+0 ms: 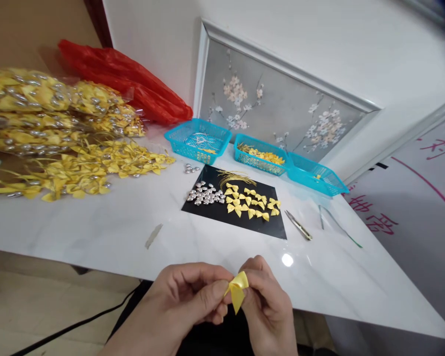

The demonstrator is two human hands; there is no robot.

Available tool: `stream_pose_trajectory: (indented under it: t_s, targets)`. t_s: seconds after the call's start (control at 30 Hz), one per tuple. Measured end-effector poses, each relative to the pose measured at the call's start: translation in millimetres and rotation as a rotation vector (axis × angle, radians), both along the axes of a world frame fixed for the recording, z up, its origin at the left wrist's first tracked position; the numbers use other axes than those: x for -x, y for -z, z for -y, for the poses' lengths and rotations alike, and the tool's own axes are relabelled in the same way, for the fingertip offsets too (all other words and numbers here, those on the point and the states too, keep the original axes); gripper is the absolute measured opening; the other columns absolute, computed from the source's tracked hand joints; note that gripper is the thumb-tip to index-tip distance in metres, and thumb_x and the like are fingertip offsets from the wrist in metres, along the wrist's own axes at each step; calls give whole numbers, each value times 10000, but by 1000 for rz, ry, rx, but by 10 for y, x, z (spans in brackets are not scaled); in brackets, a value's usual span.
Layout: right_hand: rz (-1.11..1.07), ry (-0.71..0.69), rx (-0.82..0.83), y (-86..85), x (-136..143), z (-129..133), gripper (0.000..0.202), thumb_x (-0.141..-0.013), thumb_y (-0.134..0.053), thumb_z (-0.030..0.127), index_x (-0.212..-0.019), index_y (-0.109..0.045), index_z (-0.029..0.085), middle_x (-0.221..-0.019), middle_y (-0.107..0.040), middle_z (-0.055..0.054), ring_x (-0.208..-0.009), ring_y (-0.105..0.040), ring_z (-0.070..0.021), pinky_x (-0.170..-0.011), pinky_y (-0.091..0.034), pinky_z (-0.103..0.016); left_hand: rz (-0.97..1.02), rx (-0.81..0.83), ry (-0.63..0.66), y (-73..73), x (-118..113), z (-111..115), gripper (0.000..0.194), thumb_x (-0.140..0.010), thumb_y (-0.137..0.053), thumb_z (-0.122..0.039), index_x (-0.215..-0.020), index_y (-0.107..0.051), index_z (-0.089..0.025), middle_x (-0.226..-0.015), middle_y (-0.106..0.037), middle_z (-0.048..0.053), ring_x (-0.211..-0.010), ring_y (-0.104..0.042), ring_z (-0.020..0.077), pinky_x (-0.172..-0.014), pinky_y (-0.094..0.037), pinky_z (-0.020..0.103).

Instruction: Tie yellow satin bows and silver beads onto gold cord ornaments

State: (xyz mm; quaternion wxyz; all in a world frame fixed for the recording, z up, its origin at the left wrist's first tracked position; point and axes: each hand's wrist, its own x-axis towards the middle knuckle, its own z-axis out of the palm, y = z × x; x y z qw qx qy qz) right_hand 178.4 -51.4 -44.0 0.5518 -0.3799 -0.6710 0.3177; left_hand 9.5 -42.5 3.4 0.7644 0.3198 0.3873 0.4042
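A small yellow ribbon bow (pixel 238 288) is pinched between my two hands at the table's front edge. My left hand (pixel 193 296) grips its left side with thumb and forefinger. From the other side, the fingers of my right hand (pixel 269 299) close on the bow's right part. Beyond them lies a black mat (pixel 207 216) on the table. It carries several yellow bows (pixel 250 200), a cluster of silver beads (pixel 205 194) and a bundle of thin gold wires (pixel 235 177). Whether a wire or bead is on the held bow is hidden by my fingers.
Thread snips (pixel 298 225) lie right of the mat. Three blue baskets (pixel 196 153) stand along the wall. Finished-looking bows with beads (pixel 81 170) are heaped at left, before filled clear bags (pixel 29 111). A red bag (pixel 126 81) lies behind. A green strip (pixel 341 227) is at right.
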Motion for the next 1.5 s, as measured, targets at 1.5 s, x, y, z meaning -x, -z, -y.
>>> stream_pose_trajectory:
  t_s: [1.5]
  targets:
    - [517,403,-484,-444,61,-40,190,-897,-616,60,-939,-673,237,-930,-685,-53,-849,-588,-206,-728,-461,-357,-549,-466,-191,-9,45,-105,111,-765,-730,-337,-802,-833,-319,-816,-811,1,-747,-736,234,-695,-586,252]
